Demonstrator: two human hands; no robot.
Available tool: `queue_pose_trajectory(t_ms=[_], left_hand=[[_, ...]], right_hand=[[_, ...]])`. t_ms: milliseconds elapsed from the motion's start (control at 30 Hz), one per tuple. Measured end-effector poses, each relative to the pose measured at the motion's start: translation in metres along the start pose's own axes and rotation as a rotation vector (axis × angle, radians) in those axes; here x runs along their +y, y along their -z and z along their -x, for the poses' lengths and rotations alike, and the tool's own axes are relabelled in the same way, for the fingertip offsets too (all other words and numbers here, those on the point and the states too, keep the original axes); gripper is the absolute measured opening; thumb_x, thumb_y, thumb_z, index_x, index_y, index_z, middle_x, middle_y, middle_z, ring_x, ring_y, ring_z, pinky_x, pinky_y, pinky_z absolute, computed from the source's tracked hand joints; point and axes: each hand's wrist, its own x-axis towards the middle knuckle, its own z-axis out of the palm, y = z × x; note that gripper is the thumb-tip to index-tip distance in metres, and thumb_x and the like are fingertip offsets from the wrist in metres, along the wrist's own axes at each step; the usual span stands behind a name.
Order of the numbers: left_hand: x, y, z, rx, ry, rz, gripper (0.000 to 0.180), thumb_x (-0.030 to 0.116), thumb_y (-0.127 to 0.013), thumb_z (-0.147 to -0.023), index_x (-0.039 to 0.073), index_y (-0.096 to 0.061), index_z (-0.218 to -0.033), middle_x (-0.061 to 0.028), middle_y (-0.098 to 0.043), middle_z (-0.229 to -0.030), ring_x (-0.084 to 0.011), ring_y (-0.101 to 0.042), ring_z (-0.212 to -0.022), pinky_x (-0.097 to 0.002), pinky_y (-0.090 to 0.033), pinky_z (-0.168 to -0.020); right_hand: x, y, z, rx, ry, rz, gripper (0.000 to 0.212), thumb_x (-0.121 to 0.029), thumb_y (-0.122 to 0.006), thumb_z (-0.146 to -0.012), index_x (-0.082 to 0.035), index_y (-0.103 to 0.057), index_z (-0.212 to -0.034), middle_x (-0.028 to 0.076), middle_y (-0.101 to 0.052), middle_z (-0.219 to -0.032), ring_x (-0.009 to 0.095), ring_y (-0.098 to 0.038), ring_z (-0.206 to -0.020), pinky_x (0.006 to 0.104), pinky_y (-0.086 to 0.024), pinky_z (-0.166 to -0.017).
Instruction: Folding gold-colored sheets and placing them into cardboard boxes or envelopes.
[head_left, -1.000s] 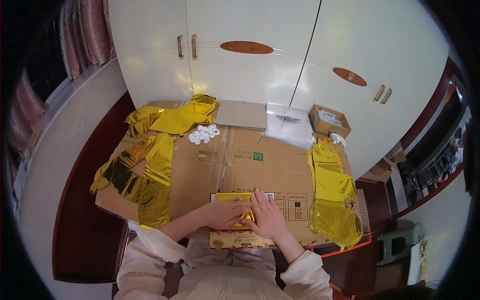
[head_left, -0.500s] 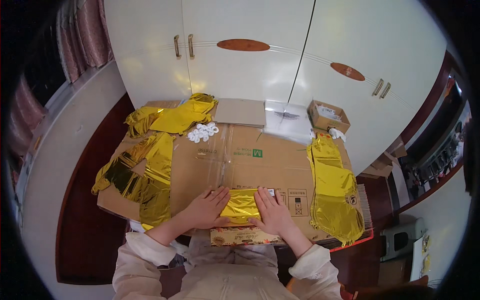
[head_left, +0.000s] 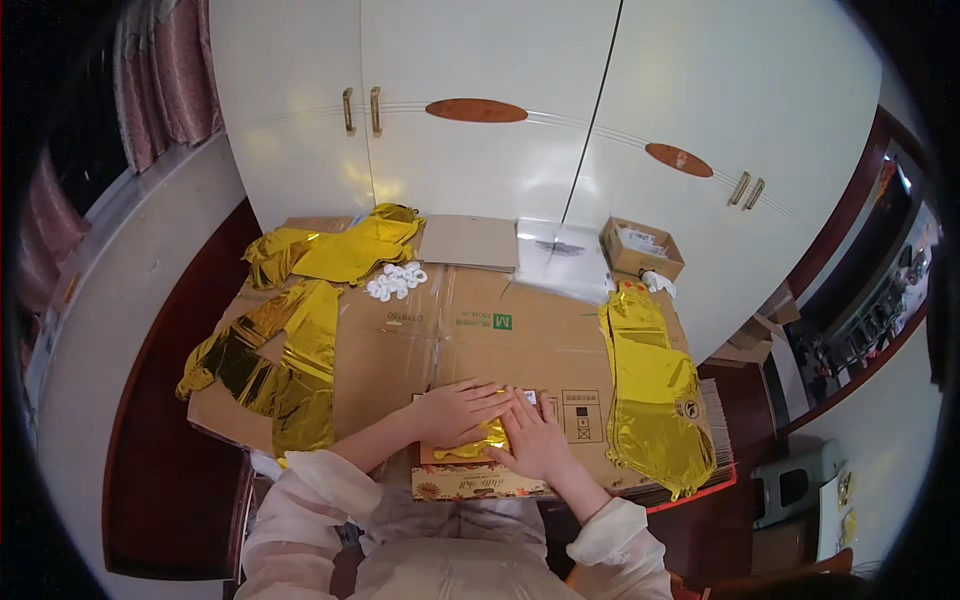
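A folded flat gold foil balloon lies at the near edge of the work surface, mostly covered by my hands. My left hand rests flat across its upper part, fingers stretched to the right. My right hand is spread over its right side, fingertips touching those of my left. Neither hand grips anything. Beneath the foil is a brown cardboard piece with a floral-printed strip along its near edge. Other flat gold foil balloons lie at left, far left and right.
Flattened cardboard covers the table. Small white rings form a pile at the far left. Along the back are a grey-brown board, clear plastic bags and a small open carton. White cabinet doors stand behind.
My left hand has slid right over the foil until its fingers meet my right hand. The foil's left part is now covered or drawn in, and the view has shifted slightly.
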Motion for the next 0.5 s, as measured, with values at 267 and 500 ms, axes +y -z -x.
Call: queue_pose_trajectory(t_ms=[267, 500], left_hand=[[0.004, 0.013, 0.002, -0.023, -0.084, -0.064, 0.05, 0.046, -0.048, -0.097, 0.026, -0.048, -0.143, -0.0094, -0.042, -0.15, -0.0342, -0.034, -0.141, -0.0511, -0.025, -0.116], [0.006, 0.012, 0.002, -0.025, -0.04, -0.068, 0.047, 0.046, -0.044, -0.099, 0.03, -0.049, -0.143, -0.0056, -0.041, -0.152, -0.0328, -0.033, -0.142, -0.0515, -0.025, -0.116]], right_hand=[[-0.043, 0.042, 0.059, 0.085, 0.125, -0.049, 0.065, -0.052, -0.056, -0.089, 0.001, -0.059, -0.126, 0.015, -0.051, -0.141, 0.028, -0.045, -0.134, 0.0529, -0.026, -0.114], [-0.053, 0.027, 0.07, 0.373, 0.329, 0.024, 0.028, -0.017, -0.062, -0.083, -0.006, -0.068, -0.107, 0.008, -0.067, -0.117, 0.021, -0.06, -0.116, 0.0364, -0.048, -0.099]])
